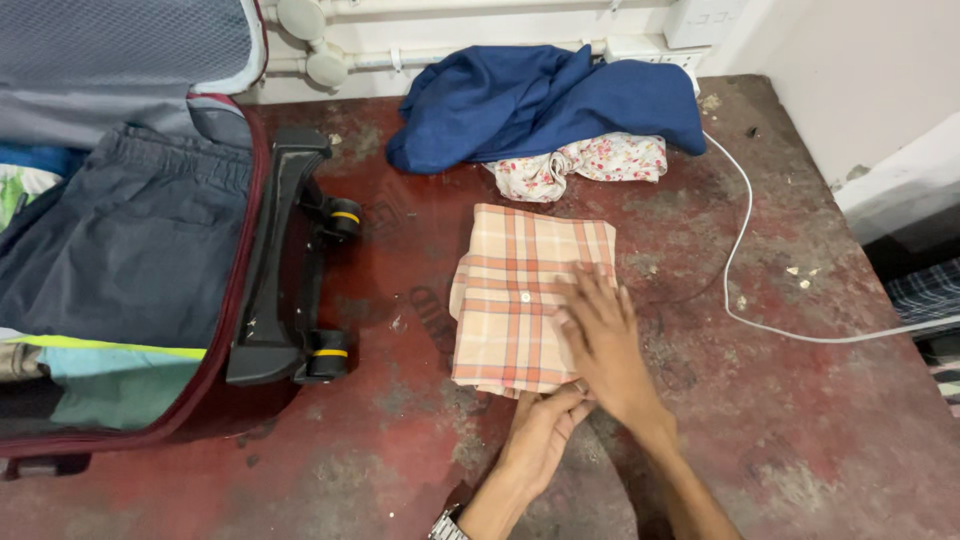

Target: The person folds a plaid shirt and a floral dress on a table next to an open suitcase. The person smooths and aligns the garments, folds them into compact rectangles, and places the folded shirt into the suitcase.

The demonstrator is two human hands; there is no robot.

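One open suitcase (pixel 255 300), one folded plaid shirt (pixel 520 290), one blue garment (pixel 540 100), one floral cloth (pixel 590 162), one white cable (pixel 740 250), two hands.

Right grip (pixel 603 340) flat, fingers spread, palm down, left grip (pixel 541 430) beneath its wrist, fingers extended
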